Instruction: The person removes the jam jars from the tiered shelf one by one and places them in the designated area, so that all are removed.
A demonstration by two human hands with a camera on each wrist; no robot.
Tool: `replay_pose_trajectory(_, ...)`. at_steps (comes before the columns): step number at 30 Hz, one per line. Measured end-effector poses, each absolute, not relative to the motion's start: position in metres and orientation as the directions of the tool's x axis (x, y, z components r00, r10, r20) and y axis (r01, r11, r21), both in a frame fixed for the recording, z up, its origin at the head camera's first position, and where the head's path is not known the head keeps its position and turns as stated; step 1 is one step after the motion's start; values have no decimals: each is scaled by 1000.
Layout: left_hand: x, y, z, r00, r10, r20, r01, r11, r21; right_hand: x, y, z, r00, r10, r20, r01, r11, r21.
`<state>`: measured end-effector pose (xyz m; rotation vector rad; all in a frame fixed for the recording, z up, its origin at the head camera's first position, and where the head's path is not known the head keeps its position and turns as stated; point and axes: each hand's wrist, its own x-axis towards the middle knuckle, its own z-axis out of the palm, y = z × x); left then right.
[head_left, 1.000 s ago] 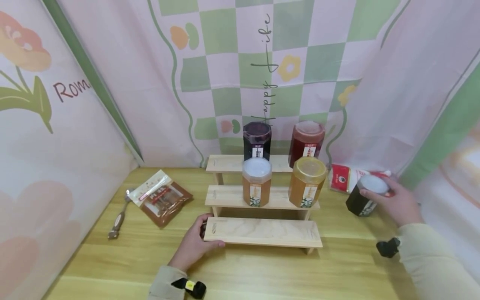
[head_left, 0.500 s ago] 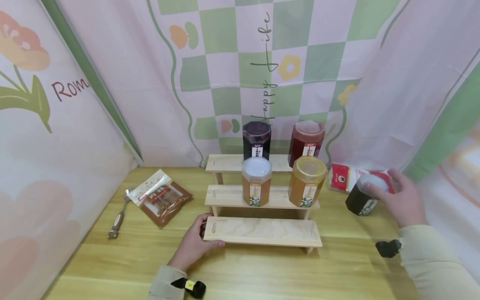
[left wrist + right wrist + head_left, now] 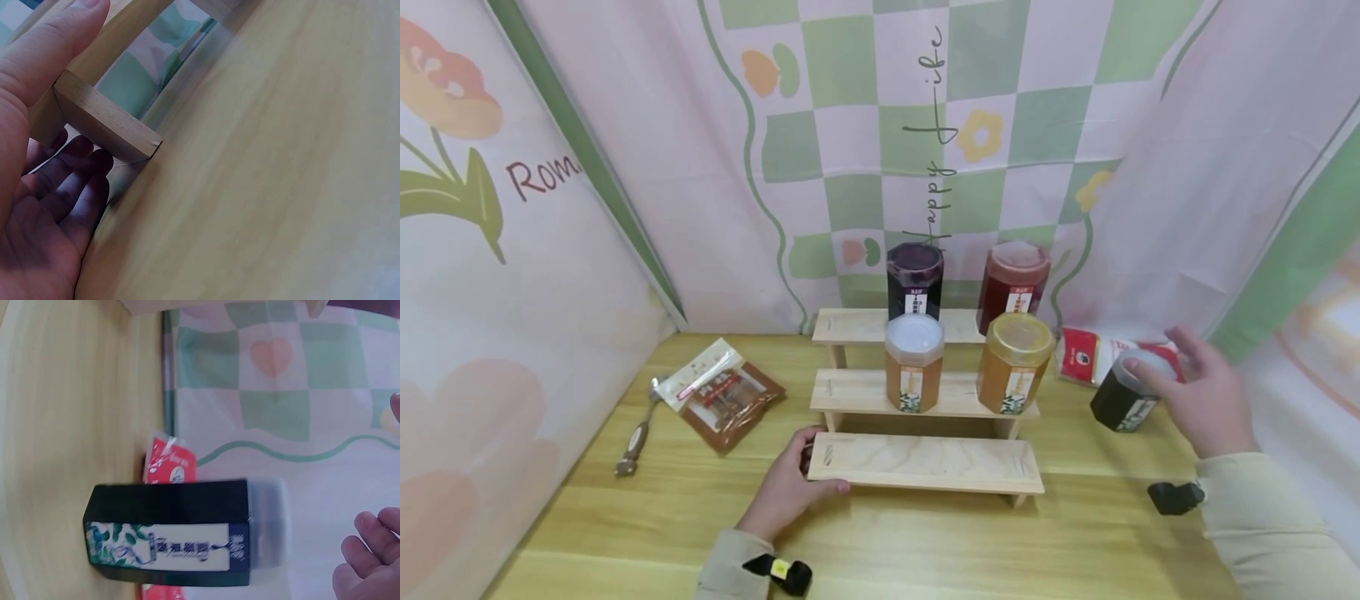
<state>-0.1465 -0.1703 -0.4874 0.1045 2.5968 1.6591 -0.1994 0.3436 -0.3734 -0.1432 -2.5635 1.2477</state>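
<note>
My left hand (image 3: 790, 492) grips the left end of the lowest step of a three-tier wooden display stand (image 3: 925, 462). In the left wrist view its thumb lies along the board, and its fingers (image 3: 81, 206) curl beside the stand's leg (image 3: 106, 119). At the right, a dark jar (image 3: 1120, 404) with a translucent lid stands upright on the table. My right hand (image 3: 1213, 408) hovers over that jar with spread fingers. The right wrist view shows a gap between the jar (image 3: 187, 503) and the fingertips (image 3: 365, 522).
Dark purple (image 3: 914, 279) and red (image 3: 1013, 292) jars stand on the top tier. Two amber jars (image 3: 913, 375) (image 3: 1015, 375) occupy the middle tier. Behind the dark jar lies a red-and-white packet (image 3: 1078, 354). Left of the stand are a brown packet (image 3: 726, 400) and a metal-ended tool (image 3: 638, 437).
My right hand has let go of the dark jar's lid and drawn slightly right, its fingers spreading. The jar stays in place. My left hand has not moved.
</note>
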Motion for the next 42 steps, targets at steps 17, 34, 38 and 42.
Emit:
replay_pose_trajectory(17,-148,-171,-489,-996,89,-11,27,414,910,-189,320,-357,-953,183,242,-80,616,-783)
replay_pose_trajectory(34,-148,-171,-489,-995,101,-7,34,407,913,-182,300,-343,-949,134,286,-146,617,-773)
replay_pose_trajectory(38,-148,-171,-489,-995,101,-4,38,407,913,-182,294,-337,-949,124,290,-160,603,-782)
replay_pose_trajectory(42,-148,-171,-489,-995,102,2,44,409,911,-184,288,-333,-950,123,286,-160,596,-787)
